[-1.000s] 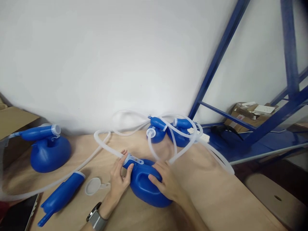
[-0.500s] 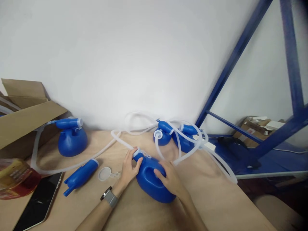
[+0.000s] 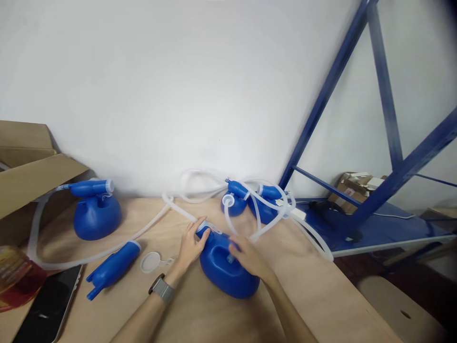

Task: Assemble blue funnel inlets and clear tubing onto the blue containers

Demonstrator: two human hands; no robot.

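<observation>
A blue plastic bottle [image 3: 228, 281] with a moulded handle lies on the wooden table in front of me. My left hand [image 3: 192, 243], with a watch on its wrist, is closed round the bottle's neck beside the white collar. A white hose [image 3: 182, 208] runs from that neck. My right hand [image 3: 248, 257] is curled over the handle at the bottle's right side, its far fingers partly hidden. Near its fingertips a small clear piece [image 3: 230, 258] shows in the handle recess. To the left lie a white cap with a strap [image 3: 150, 262] and a blue funnel-like piece [image 3: 114, 267].
Another blue bottle [image 3: 97, 216] stands at the left by an open cardboard box [image 3: 39, 178]. Two more bottles [image 3: 233, 202] with looped hoses sit at the back. A phone [image 3: 50, 305] and a red-filled jar [image 3: 17, 281] are front left. A blue metal frame [image 3: 321, 100] rises at right.
The camera view has turned right, so most things sit further left. My right thumb has shifted up on the handle, showing the small clear piece. The left hand keeps its hold.
</observation>
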